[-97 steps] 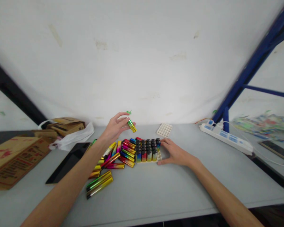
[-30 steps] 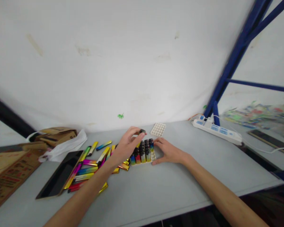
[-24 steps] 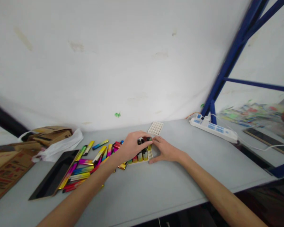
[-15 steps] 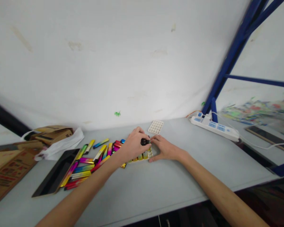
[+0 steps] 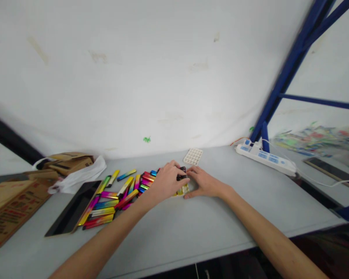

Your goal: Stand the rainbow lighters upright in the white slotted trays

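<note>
A big white wall (image 5: 163,85) stands at the back, with old tan smudges on it. In front of it is a long grey bench (image 5: 197,236). A blue metal frame (image 5: 282,73) leans up at the right. On the left side sits a big brown box (image 5: 17,205) with red and dark print. A smaller brown box (image 5: 72,162) is behind it, next to a thin white bag (image 5: 75,180). A flat black screen (image 5: 74,209) lies near the boxes. On the right, a long white power strip (image 5: 266,158) lies near the foot of the frame.

A messy pile of shiny loose lighters (image 5: 102,211) lies between the screen and the left hand (image 5: 167,180). They are yellow, red, pink, green and blue.

The left hand is over a pale tray (image 5: 185,188) in the middle of the bench. The fingers bend around the black tops of the standing lighters (image 5: 182,177) in it. I cannot tell if they pinch one. The hand hides most of that tray.

The right hand (image 5: 206,183) curves around the tray's right end. Its thumb is by the near corner, and its other fingers are by the far one. I cannot tell if they press on it.

A white tray (image 5: 193,156) with rows of little round cups lies behind the hands, close to the wall. A tiny green mark (image 5: 147,140) is low on the wall.
</note>
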Demonstrator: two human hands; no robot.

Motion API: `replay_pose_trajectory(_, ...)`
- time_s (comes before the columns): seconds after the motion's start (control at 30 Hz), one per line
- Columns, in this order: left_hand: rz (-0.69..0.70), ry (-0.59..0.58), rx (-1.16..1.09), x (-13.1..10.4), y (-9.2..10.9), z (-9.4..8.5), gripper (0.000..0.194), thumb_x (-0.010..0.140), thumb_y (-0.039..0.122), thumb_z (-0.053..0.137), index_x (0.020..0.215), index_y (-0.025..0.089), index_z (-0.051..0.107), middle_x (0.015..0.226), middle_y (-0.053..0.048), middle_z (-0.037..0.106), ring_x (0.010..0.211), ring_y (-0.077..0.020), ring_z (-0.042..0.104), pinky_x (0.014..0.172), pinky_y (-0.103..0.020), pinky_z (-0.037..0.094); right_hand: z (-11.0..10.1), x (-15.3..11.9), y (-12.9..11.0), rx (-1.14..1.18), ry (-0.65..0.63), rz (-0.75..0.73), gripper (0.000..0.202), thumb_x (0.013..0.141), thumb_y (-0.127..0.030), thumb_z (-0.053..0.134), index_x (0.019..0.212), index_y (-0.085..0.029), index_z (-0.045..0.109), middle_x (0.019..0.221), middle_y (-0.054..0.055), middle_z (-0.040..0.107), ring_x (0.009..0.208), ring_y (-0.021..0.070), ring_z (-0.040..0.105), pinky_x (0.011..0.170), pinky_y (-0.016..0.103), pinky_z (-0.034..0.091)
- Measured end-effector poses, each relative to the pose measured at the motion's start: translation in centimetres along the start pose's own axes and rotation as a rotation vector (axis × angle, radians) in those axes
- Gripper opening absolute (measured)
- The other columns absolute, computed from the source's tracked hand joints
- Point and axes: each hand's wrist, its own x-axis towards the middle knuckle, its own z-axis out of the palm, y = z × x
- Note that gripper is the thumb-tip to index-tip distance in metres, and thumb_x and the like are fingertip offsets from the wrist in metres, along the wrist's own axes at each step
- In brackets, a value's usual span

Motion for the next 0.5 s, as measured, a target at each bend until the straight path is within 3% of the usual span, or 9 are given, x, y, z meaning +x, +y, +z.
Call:
replay_pose_trajectory(0.13,0.003,0.020,0.034,-0.4,-0.4,0.6,0.021,0.091,0.036,0.063,0.098,0.027,0.080,0.114,-0.009,0.063,0.109,-0.0270,0.062,0.100,-0.045,0.048,-0.1,0.0,-0.1,0.003,-0.010,0.009,0.079,0.071,-0.061,0.084,0.131,-0.017,0.059,0.125,0.014,0.059,0.116,0.0321,0.055,0.104,0.049,0.046)
replay_pose_trajectory(0.23,0.065,0.066,0.007,-0.7,0.0,0.8,0.030,0.093,0.029,0.061,0.120,0.032,0.073,0.123,-0.009,0.060,0.112,-0.0266,0.061,0.101,-0.047,0.047,0.1,-0.1,0.0,0.020,0.004,-0.007,0.082,0.072,-0.057,0.084,0.138,-0.020,0.054,0.134,0.015,0.056,0.124,0.0335,0.052,0.107,0.051,0.044)
replay_pose_trajectory(0.37,0.132,0.190,-0.153,-1.7,0.2,-0.3,0.035,0.097,0.032,0.056,0.132,0.030,0.065,0.128,-0.008,0.059,0.119,-0.0220,0.059,0.108,-0.040,0.046,0.2,-0.2,0.1,0.016,0.014,-0.016,0.079,0.071,-0.060,0.083,0.134,-0.019,0.056,0.136,0.015,0.054,0.127,0.0339,0.050,0.111,0.052,0.041)
replay_pose_trajectory(0.5,0.033,0.416,-0.071,-4.4,-3.1,-2.4,0.028,0.100,0.031,0.048,0.117,0.023,0.069,0.123,-0.008,0.063,0.117,-0.0206,0.060,0.109,-0.038,0.045,0.1,-0.3,0.0,0.012,-0.004,0.020,0.076,0.071,-0.064,0.082,0.127,-0.018,0.060,0.125,0.014,0.058,0.118,0.0325,0.054,0.106,0.051,0.046)
